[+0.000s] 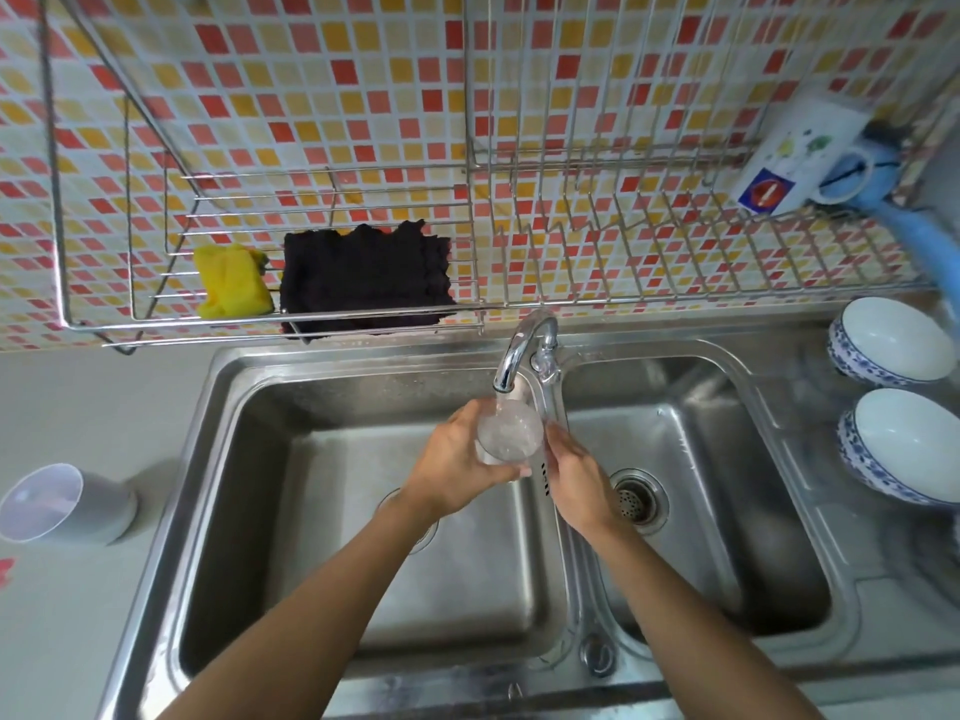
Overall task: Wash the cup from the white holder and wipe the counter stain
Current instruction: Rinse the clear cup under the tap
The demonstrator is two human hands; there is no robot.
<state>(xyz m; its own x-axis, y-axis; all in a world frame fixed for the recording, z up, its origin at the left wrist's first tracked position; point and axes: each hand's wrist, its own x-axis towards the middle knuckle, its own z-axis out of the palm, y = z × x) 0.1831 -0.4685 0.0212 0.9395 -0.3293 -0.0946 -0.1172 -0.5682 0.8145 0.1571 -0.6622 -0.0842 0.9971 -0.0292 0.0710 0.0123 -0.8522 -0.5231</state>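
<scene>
Fingers (511, 472) of the left hand (457, 470) wrap a clear cup (508, 431) under the tap (519, 350) above the sink (322, 387) divider, the right hand (579, 478) apparently touching its side, fingers loosely curled, while the white holder (67, 504) lies at the tabletop's left edge.

A home kitchen, viewed from above the wash area. A stainless double sink (291, 402) with a chrome tap (522, 350) is set into a pale bench (93, 407) below a wall of red, orange and yellow mosaic tiles (311, 96). A wire dish rack (597, 241) holds a mug (795, 153), a yellow sponge (231, 280) and a dark cloth (363, 280); two blue-patterned bowls (888, 337) stand beside the sink.
</scene>
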